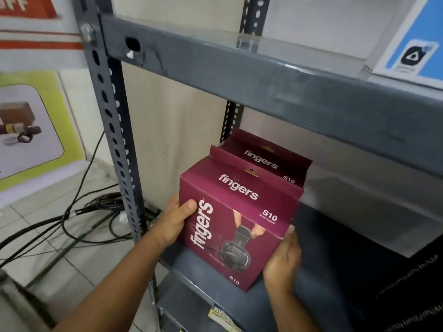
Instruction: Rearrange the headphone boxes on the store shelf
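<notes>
A maroon "fingers S10" headphone box sits at the front of the grey lower shelf, tilted toward me. My left hand grips its left side, thumb on the front face. My right hand clasps its lower right corner. Directly behind it stands a second maroon headphone box of the same kind, touching or nearly touching the front one; only its top shows.
The grey upper shelf overhangs the boxes closely. A blue and white box rests on it at right. A perforated metal upright stands at left, with black cables on the tiled floor. A dark box lies at lower right.
</notes>
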The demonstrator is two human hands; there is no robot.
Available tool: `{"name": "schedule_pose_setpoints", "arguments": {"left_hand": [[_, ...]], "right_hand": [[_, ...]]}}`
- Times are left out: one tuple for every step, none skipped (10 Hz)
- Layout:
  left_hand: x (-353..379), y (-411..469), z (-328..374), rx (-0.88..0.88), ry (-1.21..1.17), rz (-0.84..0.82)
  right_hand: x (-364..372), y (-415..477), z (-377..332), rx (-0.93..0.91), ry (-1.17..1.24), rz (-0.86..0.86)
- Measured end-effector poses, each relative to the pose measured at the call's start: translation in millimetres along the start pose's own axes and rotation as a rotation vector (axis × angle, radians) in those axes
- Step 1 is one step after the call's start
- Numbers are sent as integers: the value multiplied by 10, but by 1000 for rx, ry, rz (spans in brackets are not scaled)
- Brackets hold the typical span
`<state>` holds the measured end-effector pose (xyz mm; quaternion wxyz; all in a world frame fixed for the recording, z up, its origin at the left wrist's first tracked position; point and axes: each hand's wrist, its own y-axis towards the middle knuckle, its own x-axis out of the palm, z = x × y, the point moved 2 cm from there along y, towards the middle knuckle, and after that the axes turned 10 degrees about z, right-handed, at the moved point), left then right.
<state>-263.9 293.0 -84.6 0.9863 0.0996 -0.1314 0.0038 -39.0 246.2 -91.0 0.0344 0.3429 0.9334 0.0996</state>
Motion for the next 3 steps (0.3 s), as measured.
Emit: {"name": "schedule_pose_setpoints", "arguments": {"left_hand": [[-19,-39,7,9,6,11],[-9,-100,107,41,38,12],[-19,-142,147,51,-5,-4]], "right_hand": [[-17,-53,-16,-20,-17,12],[4,-75,-35,-10,17,-34],[-23,-116,-121,4,52,1]]}}
